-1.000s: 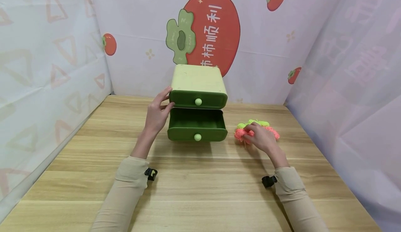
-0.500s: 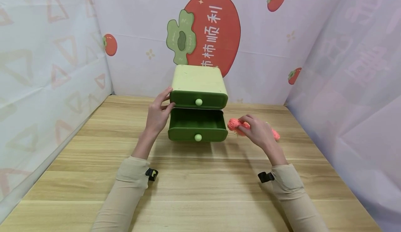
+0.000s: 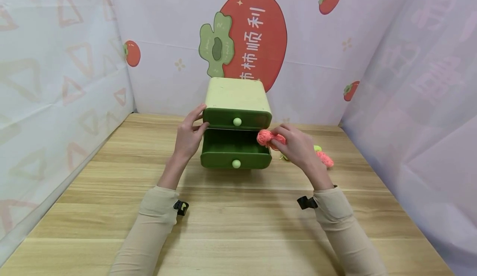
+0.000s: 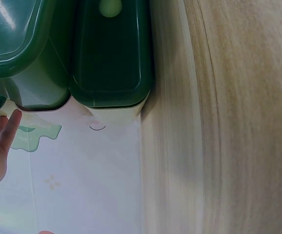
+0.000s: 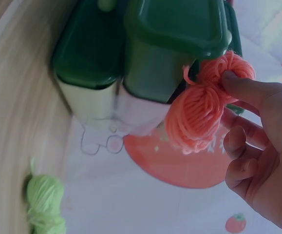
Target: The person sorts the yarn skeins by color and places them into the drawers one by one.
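A small drawer cabinet (image 3: 238, 94) with a pale yellow-green top stands at the back of the table. Its upper dark green drawer is closed, while the drawer (image 3: 218, 161) beneath is pulled out. My left hand (image 3: 186, 137) holds the cabinet's left front edge, thumb at the corner and fingers along the side. Between thumb and fingers, my right hand (image 3: 301, 147) pinches a skein of coral yarn (image 3: 265, 137) at the right rim of the pulled-out drawer. In the right wrist view this coral skein hangs in two lobes beside the drawer. Little of the drawer's inside shows.
On the table (image 3: 238, 226), right of the cabinet, lie another coral skein (image 3: 325, 159) and yellow-green yarn (image 5: 46, 200), partly hidden behind my right hand. A closed lower drawer (image 4: 112, 58) sits below the pulled-out one. Printed cloth walls (image 3: 164, 81) enclose the back and sides.
My right hand has lifted the coral skein off the yarn pile and carried it left to the drawer's right rim. My left hand has stayed at the cabinet's edge.
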Available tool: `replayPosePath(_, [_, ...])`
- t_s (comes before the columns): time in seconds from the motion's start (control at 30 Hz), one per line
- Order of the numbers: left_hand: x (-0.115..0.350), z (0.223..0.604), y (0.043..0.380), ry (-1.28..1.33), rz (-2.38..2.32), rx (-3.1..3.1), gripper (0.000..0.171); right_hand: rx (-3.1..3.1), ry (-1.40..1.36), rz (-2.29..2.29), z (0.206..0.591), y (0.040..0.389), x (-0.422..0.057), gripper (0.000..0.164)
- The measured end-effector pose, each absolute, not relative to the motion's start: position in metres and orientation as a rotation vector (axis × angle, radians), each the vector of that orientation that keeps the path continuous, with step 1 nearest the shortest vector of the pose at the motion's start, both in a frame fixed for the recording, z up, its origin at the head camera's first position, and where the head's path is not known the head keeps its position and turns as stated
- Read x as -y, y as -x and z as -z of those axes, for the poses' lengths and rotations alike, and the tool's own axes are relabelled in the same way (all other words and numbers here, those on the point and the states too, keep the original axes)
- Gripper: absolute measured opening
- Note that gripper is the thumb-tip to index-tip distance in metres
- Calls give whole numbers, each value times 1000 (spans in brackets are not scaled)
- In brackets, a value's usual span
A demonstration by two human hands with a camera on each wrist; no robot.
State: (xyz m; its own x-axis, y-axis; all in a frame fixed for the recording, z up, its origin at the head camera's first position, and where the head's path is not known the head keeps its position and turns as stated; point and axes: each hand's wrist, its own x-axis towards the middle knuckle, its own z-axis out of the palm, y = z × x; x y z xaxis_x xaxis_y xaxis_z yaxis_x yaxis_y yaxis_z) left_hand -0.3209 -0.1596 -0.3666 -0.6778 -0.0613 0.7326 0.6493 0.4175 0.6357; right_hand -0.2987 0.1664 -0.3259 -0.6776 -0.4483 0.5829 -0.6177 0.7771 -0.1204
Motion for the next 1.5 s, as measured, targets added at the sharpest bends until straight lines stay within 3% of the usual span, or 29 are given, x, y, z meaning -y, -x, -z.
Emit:
replayPosePath(0.8, [161, 367, 322, 516, 1287, 1980, 55, 2446, -1064, -296, 313, 302, -78, 17])
replayPosePath(1.5, [159, 366, 322, 504, 1311, 1964, 55, 2449, -1049, -333, 319, 297, -81, 20])
